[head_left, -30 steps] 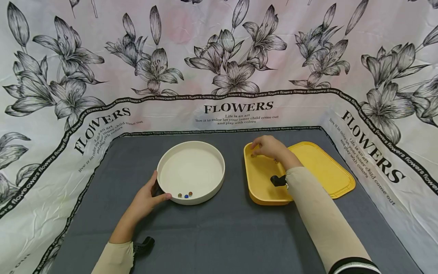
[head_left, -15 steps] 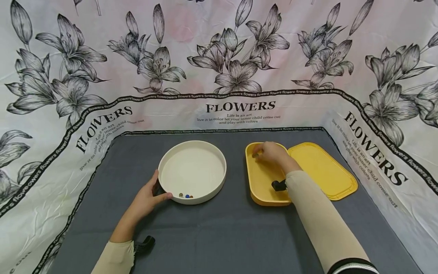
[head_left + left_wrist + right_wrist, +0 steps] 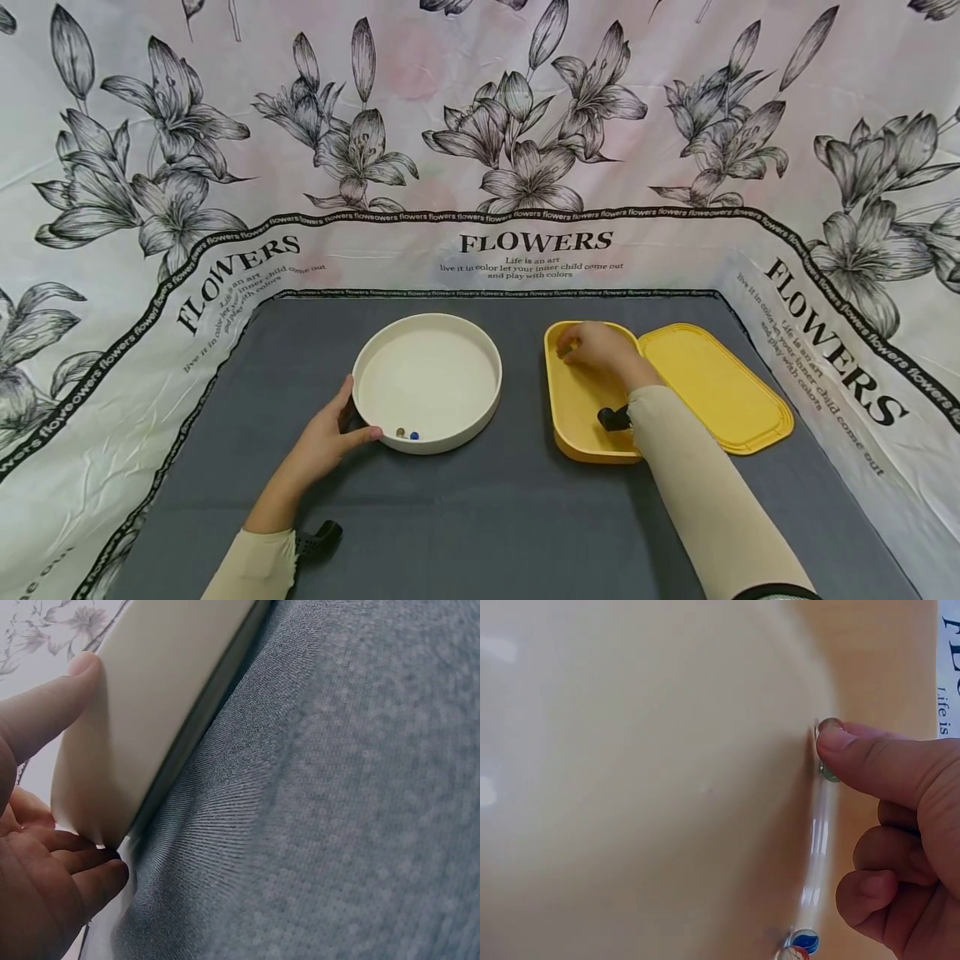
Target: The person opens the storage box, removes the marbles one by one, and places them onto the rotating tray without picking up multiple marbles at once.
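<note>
My left hand (image 3: 330,433) grips a round white tray (image 3: 431,367) at its near left side. In the left wrist view the thumb lies at the rim and the fingertips are by the bottom edge. A blue marble (image 3: 414,436) and a brownish marble (image 3: 401,432) lie by the near wall inside. My right hand (image 3: 600,350) reaches into a yellow container (image 3: 581,417), where thumb and forefinger pinch a clear marble (image 3: 830,724) at the wall. A greenish marble (image 3: 829,774) shows just below the thumb tip; the other fingers are curled. Blue-and-white (image 3: 805,941) and red-streaked marbles (image 3: 793,953) sit further along the wall.
A yellow lid (image 3: 716,387) lies flat against the container's right side. Grey cloth (image 3: 480,533) covers the table. Behind and at the sides hangs a flower-printed white fabric (image 3: 420,250) with lettering.
My right hand has moved slightly down and toward me inside the yellow container. Three marbles showed in the white tray earlier; two show now. My left hand keeps its hold.
</note>
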### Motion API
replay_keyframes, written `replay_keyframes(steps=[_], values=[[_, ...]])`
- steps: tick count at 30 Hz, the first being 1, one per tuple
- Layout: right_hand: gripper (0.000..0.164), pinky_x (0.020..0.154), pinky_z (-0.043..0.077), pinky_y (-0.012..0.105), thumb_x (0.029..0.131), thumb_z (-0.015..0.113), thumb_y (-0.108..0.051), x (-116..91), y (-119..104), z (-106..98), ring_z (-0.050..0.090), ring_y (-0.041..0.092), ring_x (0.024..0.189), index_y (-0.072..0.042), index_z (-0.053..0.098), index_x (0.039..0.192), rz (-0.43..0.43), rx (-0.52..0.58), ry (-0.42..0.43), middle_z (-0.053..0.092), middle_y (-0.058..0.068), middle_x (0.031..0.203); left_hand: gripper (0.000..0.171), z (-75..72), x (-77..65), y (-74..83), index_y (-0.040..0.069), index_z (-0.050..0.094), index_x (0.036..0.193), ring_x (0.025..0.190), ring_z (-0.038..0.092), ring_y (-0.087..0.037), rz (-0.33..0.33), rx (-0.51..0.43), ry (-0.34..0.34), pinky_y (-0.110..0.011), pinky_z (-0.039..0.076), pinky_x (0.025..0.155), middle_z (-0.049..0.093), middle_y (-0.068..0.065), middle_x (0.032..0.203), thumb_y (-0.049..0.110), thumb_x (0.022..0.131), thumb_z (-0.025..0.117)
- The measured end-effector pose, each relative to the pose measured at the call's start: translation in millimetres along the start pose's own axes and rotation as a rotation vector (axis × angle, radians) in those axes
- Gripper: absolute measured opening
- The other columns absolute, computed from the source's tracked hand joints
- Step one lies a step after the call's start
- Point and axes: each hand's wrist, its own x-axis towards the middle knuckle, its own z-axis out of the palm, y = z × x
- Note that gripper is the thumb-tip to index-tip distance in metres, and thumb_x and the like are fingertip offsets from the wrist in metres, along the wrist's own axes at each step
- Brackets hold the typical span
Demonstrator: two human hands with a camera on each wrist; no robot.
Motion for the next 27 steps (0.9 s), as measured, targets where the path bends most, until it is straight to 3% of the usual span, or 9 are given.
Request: replay_keyframes(steps=[7, 13, 17, 21, 24, 27], values=[[0.008, 0.090, 0.051, 0.039, 0.093, 0.077, -0.018, -2.2, 4.8, 3.1, 0.061, 0.022, 0.096, -0.018, 0.078, 0.101, -0.027, 0.017, 0.011, 0.074, 0.000, 0.106, 0.116, 2.8, -1.6, -0.3, -0.001, 0.000, 0.163, 0.156, 0.017, -0.037, 0.001, 0.007, 0.000, -0.054, 0.024, 0.120, 0.003, -0.019, 0.171, 0.029, 0.088, 0.083], [0.008, 0.089, 0.051, 0.041, 0.094, 0.075, -0.021, -7.4, -1.8, -8.9, 0.061, 0.024, 0.096, -0.021, 0.078, 0.102, -0.036, -0.015, 0.031, 0.074, 0.000, 0.104, 0.115, 1.0, -2.1, -2.5, -0.001, 0.000, 0.163, 0.155, 0.019, -0.037, -0.008, 0.022, 0.006, -0.054, 0.025, 0.121, 0.004, -0.019, 0.171, 0.030, 0.089, 0.083], [0.013, 0.077, 0.051, 0.037, 0.097, 0.073, -0.023, -12.2, -12.8, -21.1, 0.060, 0.022, 0.089, -0.019, 0.077, 0.108, -0.026, 0.009, 0.056, 0.072, 0.003, 0.106, 0.115, -1.4, -2.9, -1.2, 0.000, 0.000, 0.164, 0.155, 0.019, -0.037, -0.012, 0.024, 0.010, -0.054, 0.026, 0.121, 0.003, -0.019, 0.171, 0.031, 0.089, 0.082], [0.016, 0.055, 0.045, 0.034, 0.099, 0.071, -0.026, -17.1, -21.7, -30.9, 0.051, 0.022, 0.065, -0.019, 0.076, 0.112, -0.036, 0.065, 0.071, 0.063, 0.009, 0.088, 0.115, -0.6, -2.1, -1.2, 0.002, 0.000, 0.164, 0.156, 0.018, -0.036, -0.009, 0.014, 0.010, -0.054, 0.026, 0.121, 0.002, -0.018, 0.171, 0.031, 0.089, 0.082], [0.016, 0.054, 0.043, 0.032, 0.100, 0.070, -0.029, -18.1, -26.8, -34.9, 0.049, 0.019, 0.063, -0.023, 0.077, 0.113, -0.051, 0.067, 0.081, 0.062, 0.006, 0.088, 0.115, 0.4, -0.2, -2.9, 0.002, 0.000, 0.164, 0.156, 0.017, -0.036, -0.004, 0.012, 0.010, -0.054, 0.025, 0.121, 0.001, -0.017, 0.171, 0.031, 0.089, 0.082], [0.018, 0.062, 0.043, 0.033, 0.100, 0.069, -0.030, -16.4, -33.6, -36.8, 0.048, 0.020, 0.068, -0.023, 0.077, 0.115, -0.084, 0.057, 0.081, 0.064, 0.006, 0.089, 0.116, 0.6, 0.7, -3.3, 0.000, 0.001, 0.163, 0.156, 0.018, -0.036, 0.000, 0.022, 0.017, -0.053, 0.026, 0.121, 0.002, -0.018, 0.171, 0.031, 0.088, 0.083]])
